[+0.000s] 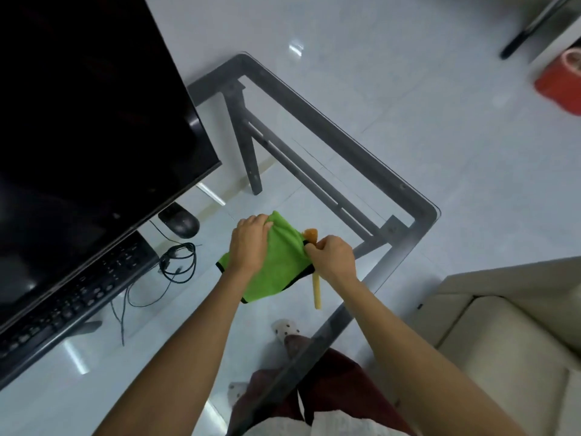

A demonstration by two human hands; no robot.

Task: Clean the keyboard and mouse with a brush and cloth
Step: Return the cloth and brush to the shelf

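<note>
While the left hand (250, 243) grabbed the green cloth (273, 272) | right hand (333, 258) pinched its edge | brush (317, 291) beneath, near the counter's (408, 196) right edge

No text, label, brand or number can be read anywhere. The keyboard (72, 297) at the desk's left edge bears pale key markings, probably letters, but they are too blurred and small to make out.
</note>
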